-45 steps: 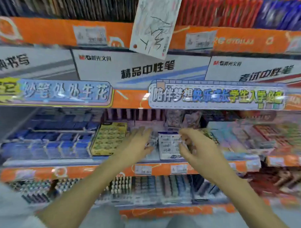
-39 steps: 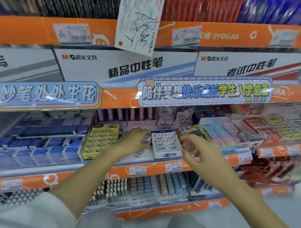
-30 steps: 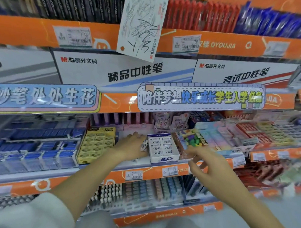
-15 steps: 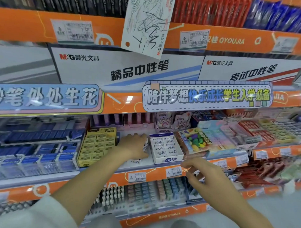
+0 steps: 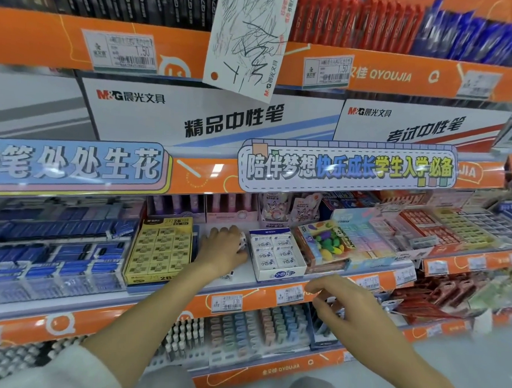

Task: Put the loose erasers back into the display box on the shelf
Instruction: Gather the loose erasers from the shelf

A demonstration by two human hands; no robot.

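Note:
The white display box (image 5: 281, 274) stands on the middle shelf (image 5: 248, 268), with rows of white wrapped erasers inside it. My left hand (image 5: 222, 249) rests on the shelf just left of the box. Its fingers are closed around a small white loose eraser (image 5: 242, 241) that peeks out beside the box's left wall. Another loose eraser (image 5: 227, 276) lies on the shelf under my left wrist. Below and in front of the box, at the shelf's orange price rail, my right hand (image 5: 339, 304) hovers with curled, spread fingers and nothing in it.
A yellow 2B eraser box (image 5: 160, 248) stands to the left of my left hand. A box of colourful fruit-shaped erasers (image 5: 325, 245) sits to the right of the display box. Blue boxes (image 5: 58, 245) fill the left of the shelf. Pens and correction items (image 5: 259, 327) crowd the shelf below.
My right hand has dropped from beside the display box to below the shelf edge. My left hand has stayed on the shelf left of the box, closing over the loose eraser.

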